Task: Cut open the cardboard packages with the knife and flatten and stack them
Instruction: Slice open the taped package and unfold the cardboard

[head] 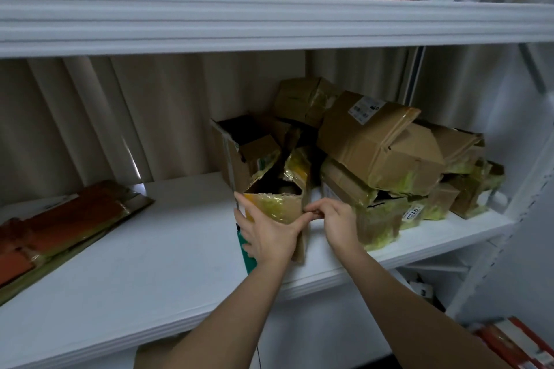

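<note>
Two bare forearms reach up from the bottom of the view to a white shelf (126, 272). The left hand (266, 237) lies flat against the near face of a small cardboard box (277, 204) with yellow tape, its fingers straight, and a teal-handled knife (245, 252) is tucked under the palm, blade pointing up beside the box. The right hand (335, 220) pinches the box's right edge with curled fingers. The box stands near the shelf's front edge, its top flaps open. Behind and to the right, a heap of crumpled boxes (380, 153) fills the shelf's right end. Flattened cardboard (63, 228) lies stacked at the left end.
</note>
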